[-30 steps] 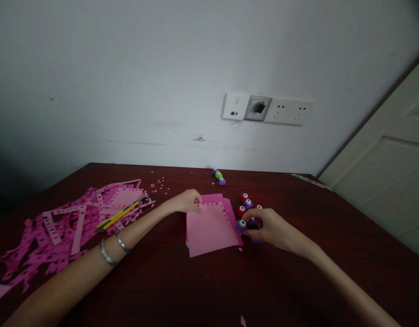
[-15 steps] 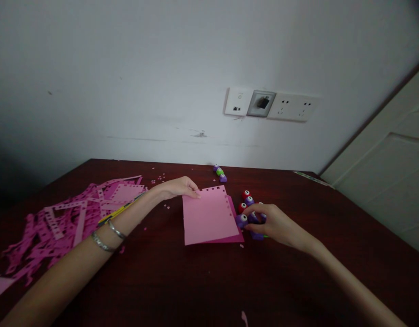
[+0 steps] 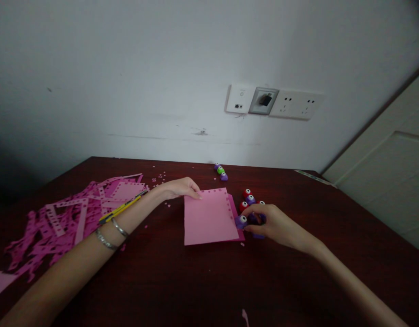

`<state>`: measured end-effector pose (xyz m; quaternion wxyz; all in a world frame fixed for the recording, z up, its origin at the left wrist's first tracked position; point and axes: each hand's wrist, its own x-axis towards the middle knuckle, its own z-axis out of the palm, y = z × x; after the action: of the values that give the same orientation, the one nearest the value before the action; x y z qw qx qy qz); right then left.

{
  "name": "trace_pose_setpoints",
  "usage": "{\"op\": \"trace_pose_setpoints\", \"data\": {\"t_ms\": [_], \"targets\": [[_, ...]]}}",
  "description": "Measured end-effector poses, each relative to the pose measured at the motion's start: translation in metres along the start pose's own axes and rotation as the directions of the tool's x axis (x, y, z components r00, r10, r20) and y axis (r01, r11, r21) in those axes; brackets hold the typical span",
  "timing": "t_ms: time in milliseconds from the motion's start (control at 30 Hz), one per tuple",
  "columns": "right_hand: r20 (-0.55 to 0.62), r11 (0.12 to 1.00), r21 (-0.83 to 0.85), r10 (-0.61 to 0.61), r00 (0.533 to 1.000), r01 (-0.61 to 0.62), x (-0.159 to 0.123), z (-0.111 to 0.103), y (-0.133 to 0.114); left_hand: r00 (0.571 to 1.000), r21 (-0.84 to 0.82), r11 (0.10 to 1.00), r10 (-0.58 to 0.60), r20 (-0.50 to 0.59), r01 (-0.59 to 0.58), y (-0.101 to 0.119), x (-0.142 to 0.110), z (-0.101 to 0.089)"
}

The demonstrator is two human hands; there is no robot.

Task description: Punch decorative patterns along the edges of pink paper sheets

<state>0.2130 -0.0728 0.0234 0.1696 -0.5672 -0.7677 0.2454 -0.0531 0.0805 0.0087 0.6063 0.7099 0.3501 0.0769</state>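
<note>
- Pink sheet (image 3: 209, 220) is pinched near its top-left corner by the left hand (image 3: 182, 187), over the counter (image 3: 182, 286).
- Purple punch (image 3: 241, 222) is gripped by the right hand (image 3: 272, 223) at the sheet's right edge.
- Edge-punching seems underway; alignment, then squeezing, is called for.

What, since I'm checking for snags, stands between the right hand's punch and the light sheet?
Nothing visible: the right hand holds the punch at the right edge of the light sheet. Whether they touch is unclear.
</note>
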Motion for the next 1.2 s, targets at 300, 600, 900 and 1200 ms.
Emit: {"op": "trace_pose_setpoints", "data": {"t_ms": [300, 600, 900, 1200], "targets": [[0.001, 1.0, -0.017, -0.012, 1.0, 0.012, -0.0006, -0.0002, -0.0001, 1.0, 0.009, 1.0, 0.005, 0.002, -0.005, -0.0052, 0.004, -0.0001], [-0.007, 0.999, -0.029, -0.02, 1.0, 0.02, -0.0002, -0.0007, 0.0003, 0.999, 0.009, 0.999, -0.047, -0.016, 0.047, 0.002, -0.0001, 0.0039], [0.011, 0.999, -0.043, -0.017, 1.0, 0.018, -0.0015, 0.0001, -0.0004, 0.999, -0.011, 0.999, -0.031, 0.017, 0.032, 0.0013, -0.0001, 0.0024], [0.019, 0.999, -0.055, 0.001, 1.0, 0.0, -0.0023, 0.0014, -0.0071, 1.0, -0.027, 0.999, -0.025, 0.007, 0.025, -0.0028, 0.0028, 0.003]]}}
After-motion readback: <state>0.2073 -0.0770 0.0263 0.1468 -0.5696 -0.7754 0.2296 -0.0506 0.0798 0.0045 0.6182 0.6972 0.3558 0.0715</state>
